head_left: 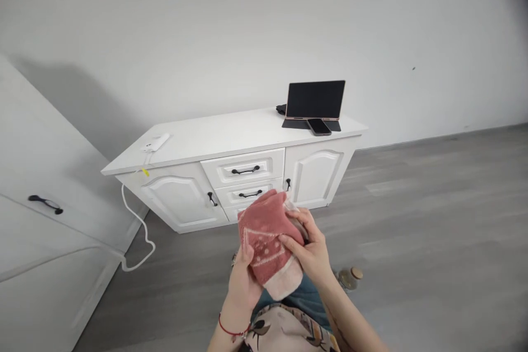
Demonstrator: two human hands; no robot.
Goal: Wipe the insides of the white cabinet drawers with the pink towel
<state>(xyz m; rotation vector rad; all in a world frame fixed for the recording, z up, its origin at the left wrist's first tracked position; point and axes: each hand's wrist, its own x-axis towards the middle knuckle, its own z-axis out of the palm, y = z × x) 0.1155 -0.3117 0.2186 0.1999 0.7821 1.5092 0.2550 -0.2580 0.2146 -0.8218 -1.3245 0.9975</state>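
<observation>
A folded pink cloth [264, 225], which looks like a small towel with a pale border and a lighter dotted pattern, is held up in front of my body. My left hand [243, 278] grips its lower left side, thumb on the front face and fingers hidden behind. On the right side my right hand [311, 245] pinches the cloth between thumb and fingers. A small white tag [291, 204] sticks out at the cloth's upper right, by my right fingertips.
Beyond the cloth stands a white cabinet [223, 132] with drawers and doors. On it are a tablet [315, 100], a phone [319, 127], a black item [281, 109] and a white power strip [157, 142] with a trailing cord [140, 225]. A cork-lidded jar [350, 278] stands on the floor at right.
</observation>
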